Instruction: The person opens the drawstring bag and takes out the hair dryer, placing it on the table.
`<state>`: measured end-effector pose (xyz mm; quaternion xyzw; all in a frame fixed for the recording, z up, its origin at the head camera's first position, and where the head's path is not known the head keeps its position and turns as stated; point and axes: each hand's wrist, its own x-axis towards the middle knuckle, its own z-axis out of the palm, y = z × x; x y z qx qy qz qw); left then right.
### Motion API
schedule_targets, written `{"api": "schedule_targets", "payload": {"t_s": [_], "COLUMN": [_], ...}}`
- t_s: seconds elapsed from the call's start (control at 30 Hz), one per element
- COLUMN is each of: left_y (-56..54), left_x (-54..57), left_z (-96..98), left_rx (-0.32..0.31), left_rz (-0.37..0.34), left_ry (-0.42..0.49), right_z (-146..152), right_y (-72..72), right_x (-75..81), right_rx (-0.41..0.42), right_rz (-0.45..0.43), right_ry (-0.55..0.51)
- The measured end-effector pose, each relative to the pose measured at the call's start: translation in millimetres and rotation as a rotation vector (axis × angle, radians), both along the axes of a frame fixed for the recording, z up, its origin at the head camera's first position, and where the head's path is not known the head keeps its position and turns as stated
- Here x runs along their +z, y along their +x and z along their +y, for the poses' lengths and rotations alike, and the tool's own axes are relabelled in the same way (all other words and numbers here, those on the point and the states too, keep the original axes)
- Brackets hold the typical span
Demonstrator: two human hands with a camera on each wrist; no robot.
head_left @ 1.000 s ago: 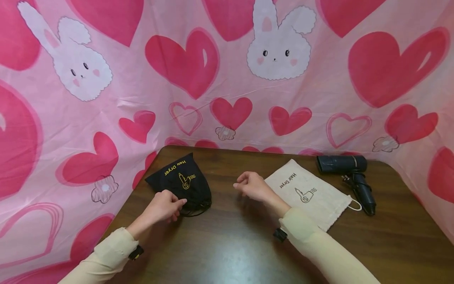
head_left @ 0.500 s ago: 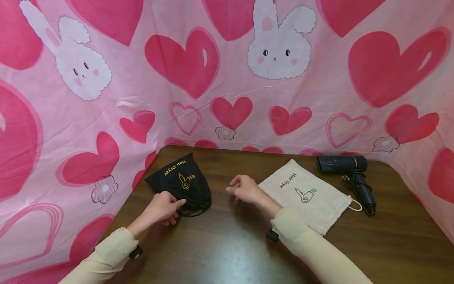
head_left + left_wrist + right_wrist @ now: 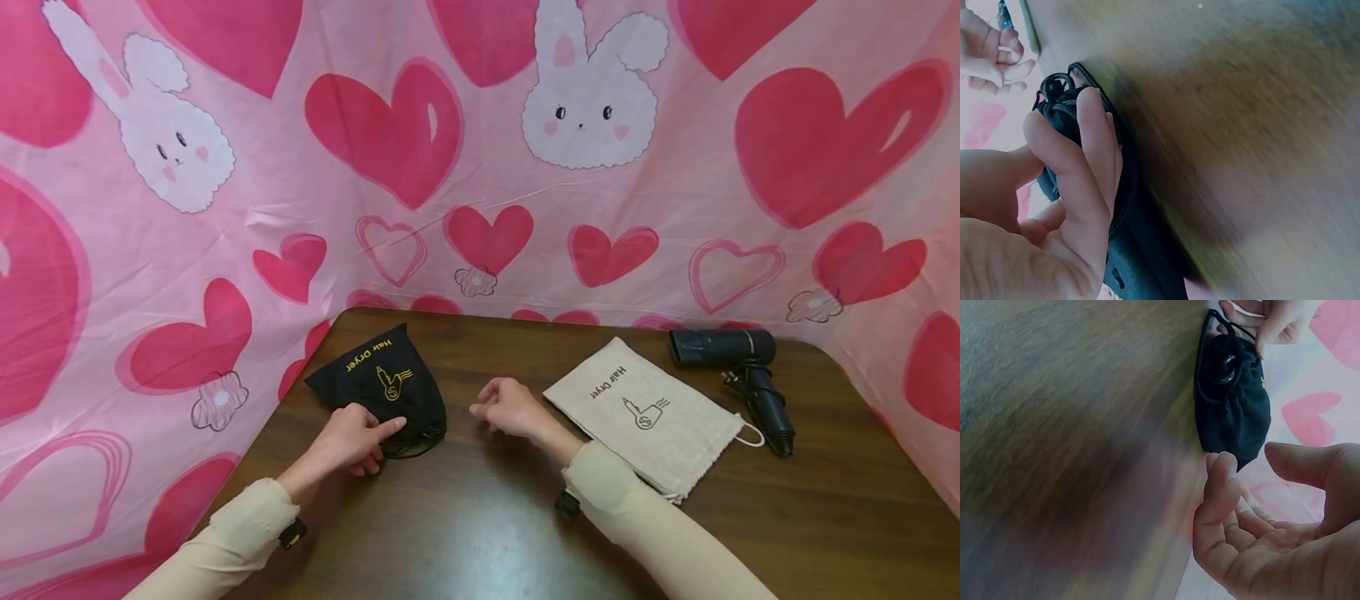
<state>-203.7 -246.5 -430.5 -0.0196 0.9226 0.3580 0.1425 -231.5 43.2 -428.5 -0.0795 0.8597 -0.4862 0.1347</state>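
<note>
A black drawstring bag (image 3: 397, 387) with yellow "Hair Dryer" lettering and a dryer drawing lies on the left of the table. My left hand (image 3: 351, 437) is at its near edge, thumb over the cloth and loosely bent fingers lower down beside the gathered mouth. The left wrist view has those fingers (image 3: 1094, 131) overlapping the bag's cord and toggle (image 3: 1057, 87). Right of the bag, my right hand (image 3: 513, 408) hovers with fingers loosely curled and nothing between thumb and fingers. In the right wrist view the bag (image 3: 1235, 406) stands beyond the fingertips.
A cream cloth bag (image 3: 637, 408) printed "Hair Dryer" lies flat on the right of the brown table (image 3: 480, 517), its cord loop toward the right. Past it rests a black hair dryer (image 3: 723, 346) with its cable around the handle. Pink heart-patterned cloth (image 3: 480, 167) encloses the table.
My right hand has moved left and slightly nearer me, off the cream bag's corner toward the black bag. The left thumb has stretched a little further over the black bag.
</note>
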Motion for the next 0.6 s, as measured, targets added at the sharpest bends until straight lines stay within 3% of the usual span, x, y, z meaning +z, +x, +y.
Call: {"api": "schedule_targets", "payload": {"t_s": [0.6], "left_y": [-2.0], "left_x": [0.1], "left_z": [15.1], "left_rx": [-0.020], "left_rz": [0.029], "left_ry": [0.025], "right_z": [-1.2], "right_y": [2.7], "right_x": [-1.9], "right_rx": [0.028], "right_rz": [-0.034], "right_ry": [-0.009]}}
